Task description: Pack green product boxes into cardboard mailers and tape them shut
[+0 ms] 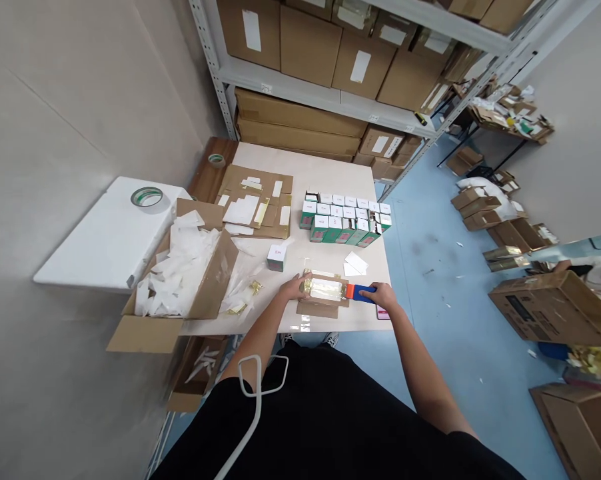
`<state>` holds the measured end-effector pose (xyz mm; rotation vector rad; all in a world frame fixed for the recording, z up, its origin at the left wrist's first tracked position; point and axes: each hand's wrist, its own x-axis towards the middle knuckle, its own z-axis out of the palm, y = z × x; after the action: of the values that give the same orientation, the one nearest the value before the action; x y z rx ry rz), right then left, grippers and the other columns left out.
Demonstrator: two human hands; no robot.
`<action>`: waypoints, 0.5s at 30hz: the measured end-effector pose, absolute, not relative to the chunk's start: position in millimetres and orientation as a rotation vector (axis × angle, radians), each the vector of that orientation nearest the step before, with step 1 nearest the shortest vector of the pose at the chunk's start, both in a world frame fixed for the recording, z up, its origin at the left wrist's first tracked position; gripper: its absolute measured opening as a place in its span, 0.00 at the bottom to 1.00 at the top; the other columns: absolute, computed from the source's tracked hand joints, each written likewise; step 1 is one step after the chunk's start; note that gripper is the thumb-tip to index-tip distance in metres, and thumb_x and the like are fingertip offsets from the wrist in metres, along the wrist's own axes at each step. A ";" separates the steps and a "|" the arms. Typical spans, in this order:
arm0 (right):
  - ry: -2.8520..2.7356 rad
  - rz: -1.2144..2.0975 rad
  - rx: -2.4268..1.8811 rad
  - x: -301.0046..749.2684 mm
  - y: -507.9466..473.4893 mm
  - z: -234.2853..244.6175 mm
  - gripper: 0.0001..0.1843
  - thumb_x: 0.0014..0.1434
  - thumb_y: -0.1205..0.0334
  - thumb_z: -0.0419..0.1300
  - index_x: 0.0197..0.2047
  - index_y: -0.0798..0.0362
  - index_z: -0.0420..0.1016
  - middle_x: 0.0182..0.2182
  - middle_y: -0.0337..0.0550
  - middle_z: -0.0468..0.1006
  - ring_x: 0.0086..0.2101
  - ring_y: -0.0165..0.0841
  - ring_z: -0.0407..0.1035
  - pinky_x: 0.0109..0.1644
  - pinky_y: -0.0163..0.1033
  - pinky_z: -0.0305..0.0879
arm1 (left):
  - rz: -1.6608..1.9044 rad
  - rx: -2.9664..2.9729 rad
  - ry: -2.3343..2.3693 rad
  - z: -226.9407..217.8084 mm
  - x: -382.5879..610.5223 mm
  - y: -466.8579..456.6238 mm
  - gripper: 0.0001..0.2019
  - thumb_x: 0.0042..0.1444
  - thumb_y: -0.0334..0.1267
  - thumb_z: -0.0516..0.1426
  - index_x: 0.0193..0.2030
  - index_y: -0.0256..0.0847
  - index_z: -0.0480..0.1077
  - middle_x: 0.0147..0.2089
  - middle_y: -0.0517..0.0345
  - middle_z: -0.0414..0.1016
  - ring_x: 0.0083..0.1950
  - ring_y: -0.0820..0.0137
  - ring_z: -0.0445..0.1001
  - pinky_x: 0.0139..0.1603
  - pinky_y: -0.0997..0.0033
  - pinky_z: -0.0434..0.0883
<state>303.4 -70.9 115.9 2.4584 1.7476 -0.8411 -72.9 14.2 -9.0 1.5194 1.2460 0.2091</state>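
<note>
Near the front of the table lies a small cardboard carton (pixel 325 289) with a white label and shiny clear tape; one flap spreads toward me. My left hand (pixel 292 288) grips its left end, fingers closed around the edge. In my right hand (pixel 383 295) is a blue-handled scraper (pixel 364 293) with an orange end, which meets the carton's right end. Its blade is too small to make out. White paper cards (pixel 354 264) lie just beyond the carton. A small white and green box (pixel 276 257) stands to its upper left. A pink-edged phone-like object (pixel 382 313) sits below my right hand.
Several white and green boxes (pixel 345 220) stand in rows at the back right. Flattened cardboard (pixel 280 230) holds labels. At left are an open carton (pixel 219 280) of white scraps and a tape roll (pixel 146 197). Shelving (pixel 300 85) closes the far side. Another person's hand (pixel 562 266) shows far right.
</note>
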 end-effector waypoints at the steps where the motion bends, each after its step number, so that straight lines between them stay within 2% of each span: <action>1: 1.739 -0.831 2.463 311.7 -72.5 117.4 0.23 0.54 0.37 0.70 0.35 0.50 0.83 0.34 0.47 0.85 0.35 0.39 0.76 0.33 0.38 0.60 | 0.164 1.528 1.245 -9.1 -73.1 15.0 0.55 0.31 0.43 0.76 0.72 0.52 0.65 0.79 0.45 0.58 0.76 0.47 0.61 0.69 0.61 0.63; 5: 1.673 -0.859 2.490 341.7 -80.0 119.8 0.24 0.53 0.37 0.71 0.34 0.52 0.82 0.34 0.48 0.84 0.33 0.38 0.76 0.31 0.37 0.60 | 0.120 1.545 1.266 -10.6 -73.1 17.3 0.57 0.31 0.45 0.76 0.73 0.55 0.64 0.80 0.47 0.54 0.76 0.45 0.60 0.68 0.60 0.64; 11: 1.587 -0.843 2.577 376.2 -94.0 112.9 0.27 0.52 0.36 0.70 0.36 0.55 0.81 0.33 0.51 0.84 0.31 0.38 0.76 0.31 0.37 0.64 | 0.142 1.559 1.266 -12.6 -72.0 17.3 0.58 0.31 0.45 0.76 0.74 0.54 0.64 0.79 0.46 0.57 0.76 0.46 0.61 0.66 0.63 0.65; 15: 1.587 -0.775 2.580 378.9 -94.9 106.5 0.27 0.53 0.36 0.70 0.36 0.55 0.81 0.33 0.53 0.84 0.31 0.40 0.76 0.32 0.39 0.66 | 0.182 1.489 1.283 -10.7 -71.5 16.7 0.58 0.27 0.42 0.76 0.72 0.52 0.66 0.78 0.45 0.59 0.76 0.45 0.60 0.68 0.62 0.64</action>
<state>378.9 -94.9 106.5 2.5804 1.5866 -0.7751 -71.5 16.7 -10.7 1.4888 1.2830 0.1822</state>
